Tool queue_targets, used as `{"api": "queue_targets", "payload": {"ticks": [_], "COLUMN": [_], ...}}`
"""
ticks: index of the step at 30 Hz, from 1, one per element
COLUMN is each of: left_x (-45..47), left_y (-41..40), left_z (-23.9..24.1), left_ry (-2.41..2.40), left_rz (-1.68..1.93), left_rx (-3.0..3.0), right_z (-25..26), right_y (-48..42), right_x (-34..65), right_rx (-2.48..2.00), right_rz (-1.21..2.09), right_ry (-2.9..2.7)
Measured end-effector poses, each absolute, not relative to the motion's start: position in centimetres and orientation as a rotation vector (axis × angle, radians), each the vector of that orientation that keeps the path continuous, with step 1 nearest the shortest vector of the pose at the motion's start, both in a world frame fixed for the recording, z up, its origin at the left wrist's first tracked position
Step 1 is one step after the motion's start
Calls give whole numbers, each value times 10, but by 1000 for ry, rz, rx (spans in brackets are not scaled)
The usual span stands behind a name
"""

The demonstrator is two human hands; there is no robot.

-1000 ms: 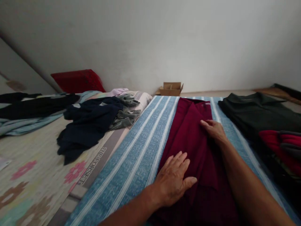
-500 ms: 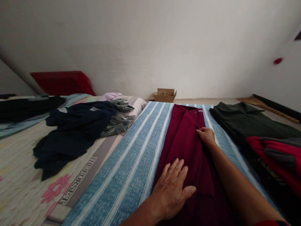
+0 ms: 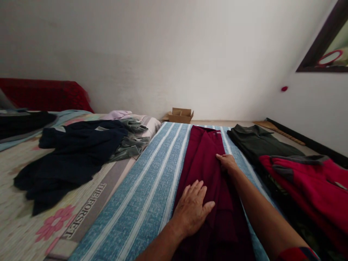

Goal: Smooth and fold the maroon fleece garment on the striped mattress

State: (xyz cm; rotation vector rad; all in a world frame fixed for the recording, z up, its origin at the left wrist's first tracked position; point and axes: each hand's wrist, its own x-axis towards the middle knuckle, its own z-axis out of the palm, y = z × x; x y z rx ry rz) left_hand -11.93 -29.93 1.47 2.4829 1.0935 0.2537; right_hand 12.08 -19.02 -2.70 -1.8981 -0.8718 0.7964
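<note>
Maroon trousers (image 3: 202, 159), folded lengthwise, lie on a blue-and-white striped sheet (image 3: 148, 170) with their waist at the far end. My left hand (image 3: 191, 208) rests flat on the near part of the trousers, fingers stretched out and thumb apart. Farther up, my right hand (image 3: 227, 162) pinches their right edge between thumb and fingers. The near end of the trousers runs out of view at the bottom.
Dark green folded clothing (image 3: 266, 139) and a red garment with grey trim (image 3: 307, 174) lie at the right. A navy garment (image 3: 73, 152) is spread on a flowered sheet (image 3: 108, 203) at the left. An open cardboard box (image 3: 181, 115) stands by the wall.
The view has turned to the right, bringing a window frame into sight. Both hands keep nearly the same places on the trousers.
</note>
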Motion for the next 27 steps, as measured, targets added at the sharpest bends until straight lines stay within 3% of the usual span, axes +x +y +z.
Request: {"api": "queue_targets", "payload": {"ticks": [9, 17, 20, 27], "left_x": [-124, -86, -51, -14], "left_y": [-301, -265, -233, -198], "left_z": [10, 55, 63, 23], "left_ry": [1121, 1132, 1220, 1391], "left_rz": [334, 547, 475, 591], "left_rx": [2461, 2479, 2476, 2236], "right_z": [-23, -23, -21, -13], "right_y": [-194, -172, -167, -165], "right_x": [109, 110, 113, 113], "right_rx": [-1846, -1872, -1885, -1820], "right_rz": [799, 649, 549, 487], "right_ry": [-786, -768, -814, -991]}}
